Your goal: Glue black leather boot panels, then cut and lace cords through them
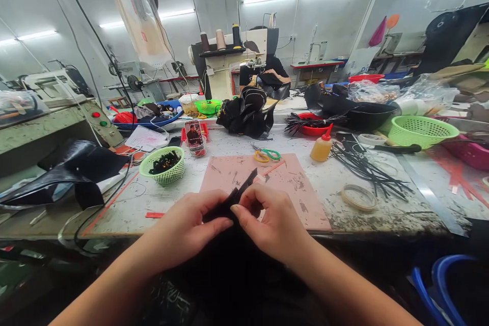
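Observation:
Both hands meet at the front edge of the table, over a dark piece of black material [243, 186] that tapers up to a point. My left hand [188, 224] grips its left side between thumb and fingers. On the other side, my right hand [273, 216] pinches the piece with thumb and forefinger. Its lower part merges with the dark clothing below, so its full shape is hidden. Just beyond lies a pink cutting board [301, 188] with dark marks. Scissors [266, 155] with yellow and green handles rest at its far edge.
Left of the board stands a pale green basket [163, 175] of small black pieces. To the right are a glue bottle [322, 147], black strips [369, 168], a tape roll [358, 197] and a metal ruler [431, 196]. A person [277, 69] works behind a sewing machine [233, 56].

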`<state>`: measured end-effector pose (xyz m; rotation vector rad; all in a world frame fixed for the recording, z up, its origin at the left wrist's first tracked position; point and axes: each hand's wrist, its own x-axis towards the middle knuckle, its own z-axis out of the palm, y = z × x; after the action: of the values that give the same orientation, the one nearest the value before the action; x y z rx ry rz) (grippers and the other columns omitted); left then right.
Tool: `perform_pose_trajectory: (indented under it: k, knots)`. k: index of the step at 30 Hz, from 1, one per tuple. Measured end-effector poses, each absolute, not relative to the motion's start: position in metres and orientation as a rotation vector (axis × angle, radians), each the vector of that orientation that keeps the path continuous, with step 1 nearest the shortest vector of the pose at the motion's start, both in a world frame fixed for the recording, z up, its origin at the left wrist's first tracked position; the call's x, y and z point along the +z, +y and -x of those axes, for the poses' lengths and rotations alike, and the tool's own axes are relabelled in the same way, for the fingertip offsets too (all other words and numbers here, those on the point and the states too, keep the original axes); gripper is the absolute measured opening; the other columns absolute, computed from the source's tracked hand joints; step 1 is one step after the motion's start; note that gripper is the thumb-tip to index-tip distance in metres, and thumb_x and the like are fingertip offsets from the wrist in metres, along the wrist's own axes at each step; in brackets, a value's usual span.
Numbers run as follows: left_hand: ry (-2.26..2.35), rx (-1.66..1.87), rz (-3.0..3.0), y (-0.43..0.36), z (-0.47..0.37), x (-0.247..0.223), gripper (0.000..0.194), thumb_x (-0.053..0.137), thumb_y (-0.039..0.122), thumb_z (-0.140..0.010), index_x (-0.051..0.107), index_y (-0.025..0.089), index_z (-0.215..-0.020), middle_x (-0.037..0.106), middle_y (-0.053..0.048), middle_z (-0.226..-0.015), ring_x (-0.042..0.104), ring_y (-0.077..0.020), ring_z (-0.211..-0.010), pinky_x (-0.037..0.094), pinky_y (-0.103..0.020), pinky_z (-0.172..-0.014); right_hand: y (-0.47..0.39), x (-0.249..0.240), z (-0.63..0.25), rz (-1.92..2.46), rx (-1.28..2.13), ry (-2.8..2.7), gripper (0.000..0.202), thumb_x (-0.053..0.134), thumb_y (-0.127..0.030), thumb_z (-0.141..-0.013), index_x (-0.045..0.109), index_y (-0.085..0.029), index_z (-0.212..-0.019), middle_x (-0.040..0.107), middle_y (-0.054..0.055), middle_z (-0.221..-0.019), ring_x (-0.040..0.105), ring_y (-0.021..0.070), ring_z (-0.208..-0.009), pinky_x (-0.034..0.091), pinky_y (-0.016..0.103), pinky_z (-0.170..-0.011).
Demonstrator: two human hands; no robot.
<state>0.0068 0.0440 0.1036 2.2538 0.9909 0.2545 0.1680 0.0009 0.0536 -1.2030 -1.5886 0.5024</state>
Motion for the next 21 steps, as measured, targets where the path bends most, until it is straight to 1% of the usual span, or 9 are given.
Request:
perform_pose_trajectory:
  k: [3,6,10,12,13,15,16,18,21]
  knots:
    - [0.985,0.258,-2.252,0.041,-0.006,0.103,0.015,0.050,0.030,-0.080,0.057,0.018,-0.085,0.063,-0.001,-0.083,0.055,-0.0173,-0.077,0.044,-0.028,-0.069,0.000,0.057,-0.169,1.232,0.575,-1.579,0.014,0.054,-0.024,-0.071,0.045,-0.020,-0.062,0.053,-0.002,-0.056,0.046,0.0106,-0.050,0.036,0.022,-0.046]
    - [0.982,0.256,-2.261,0.040,-0.006,0.103,0.012,0.050,0.028,-0.080,0.056,0.019,-0.085,0.063,0.000,-0.082,0.056,-0.0176,-0.079,0.044,-0.028,-0.073,0.001,0.058,-0.170,1.255,0.618,-1.528,0.020,0.057,-0.024,-0.068,0.038,-0.021,-0.061,0.044,-0.005,-0.053,0.041,0.0101,-0.050,0.032,0.022,-0.045]
    - [0.953,0.292,-2.179,0.042,-0.006,0.102,0.014,0.051,0.030,-0.080,0.056,0.019,-0.088,0.064,-0.001,-0.088,0.057,-0.0182,-0.084,0.045,-0.028,-0.075,0.008,0.052,-0.175,1.195,0.686,-1.428,0.019,0.054,-0.025,-0.071,0.037,-0.022,-0.065,0.041,-0.005,-0.058,0.040,0.0106,-0.053,0.035,0.023,-0.049]
    - [0.911,0.297,-2.058,0.043,-0.007,0.103,0.016,0.051,0.031,-0.080,0.057,0.019,-0.091,0.065,-0.001,-0.091,0.058,-0.0182,-0.084,0.046,-0.028,-0.075,0.014,0.045,-0.181,1.171,0.646,-1.324,0.013,0.053,-0.026,-0.071,0.042,-0.022,-0.074,0.047,-0.002,-0.069,0.045,0.0125,-0.062,0.039,0.025,-0.057]
    - [0.892,0.299,-2.000,0.044,-0.007,0.103,0.017,0.051,0.032,-0.080,0.056,0.019,-0.091,0.065,-0.001,-0.090,0.059,-0.0182,-0.083,0.047,-0.028,-0.074,0.018,0.041,-0.184,1.163,0.630,-1.273,0.017,0.055,-0.028,-0.070,0.044,-0.022,-0.083,0.051,0.000,-0.080,0.049,0.0142,-0.071,0.041,0.028,-0.063]
    - [0.884,0.302,-1.934,0.046,-0.006,0.103,0.019,0.051,0.033,-0.080,0.056,0.019,-0.091,0.065,-0.001,-0.088,0.059,-0.0179,-0.081,0.048,-0.027,-0.071,0.026,0.034,-0.190,1.142,0.707,-1.212,0.039,0.060,-0.033,-0.067,0.044,-0.023,-0.101,0.051,0.005,-0.101,0.050,0.0182,-0.092,0.042,0.032,-0.076]
    - [0.895,0.302,-1.931,0.047,-0.005,0.103,0.019,0.051,0.035,-0.080,0.056,0.019,-0.090,0.065,-0.001,-0.086,0.059,-0.0175,-0.078,0.048,-0.027,-0.069,0.029,0.031,-0.192,1.119,0.816,-1.210,0.048,0.062,-0.036,-0.066,0.042,-0.023,-0.107,0.051,0.006,-0.104,0.049,0.0196,-0.097,0.041,0.034,-0.079]
    - [0.949,0.290,-1.983,0.049,-0.005,0.102,0.021,0.049,0.038,-0.081,0.057,0.019,-0.086,0.063,0.000,-0.079,0.057,-0.0161,-0.072,0.047,-0.025,-0.064,0.032,0.027,-0.193,1.058,1.066,-1.235,0.049,0.063,-0.038,-0.065,0.044,-0.021,-0.107,0.055,0.004,-0.092,0.054,0.0198,-0.091,0.043,0.035,-0.078]
    - [1.051,0.268,-2.112,0.052,-0.005,0.100,0.025,0.046,0.040,-0.082,0.056,0.017,-0.077,0.057,0.002,-0.069,0.051,-0.0135,-0.063,0.043,-0.023,-0.055,0.031,0.024,-0.190,0.988,1.239,-1.276,0.032,0.063,-0.035,-0.066,0.052,-0.018,-0.091,0.056,0.000,-0.075,0.057,0.0167,-0.077,0.045,0.032,-0.072]
